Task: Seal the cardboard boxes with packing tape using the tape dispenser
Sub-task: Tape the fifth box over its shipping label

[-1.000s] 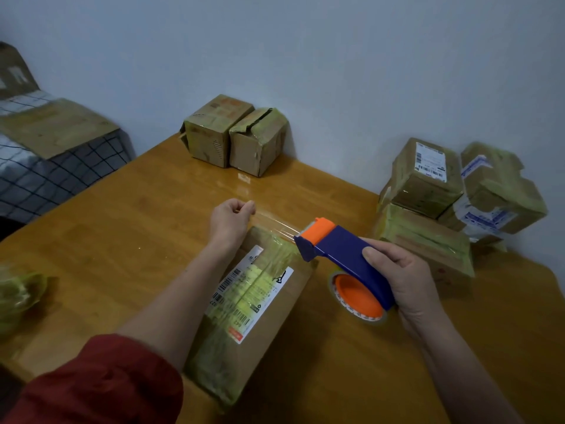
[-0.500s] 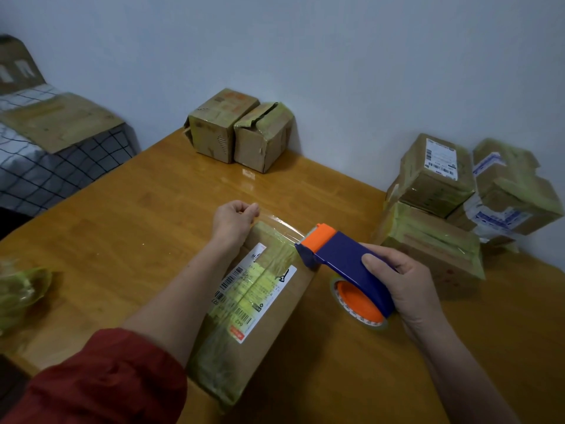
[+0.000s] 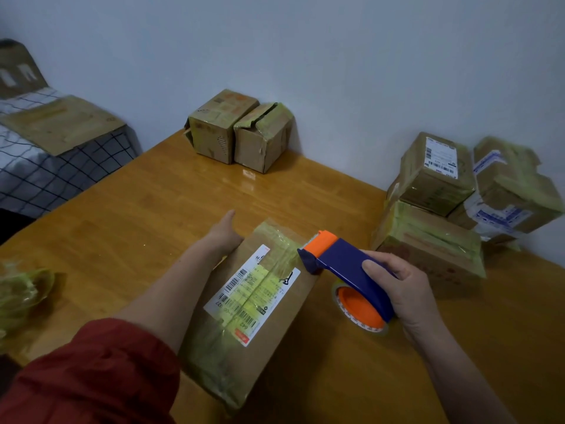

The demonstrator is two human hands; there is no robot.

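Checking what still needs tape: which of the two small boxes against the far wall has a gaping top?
The right-hand box of the pair; its top flaps stand apart, while the left-hand box looks closed.

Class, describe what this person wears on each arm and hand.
A red sleeve covers the left arm above the elbow; its forearm is bare. No sleeve shows on the right arm. The left hand and right hand are bare: no gloves, rings or watch visible.
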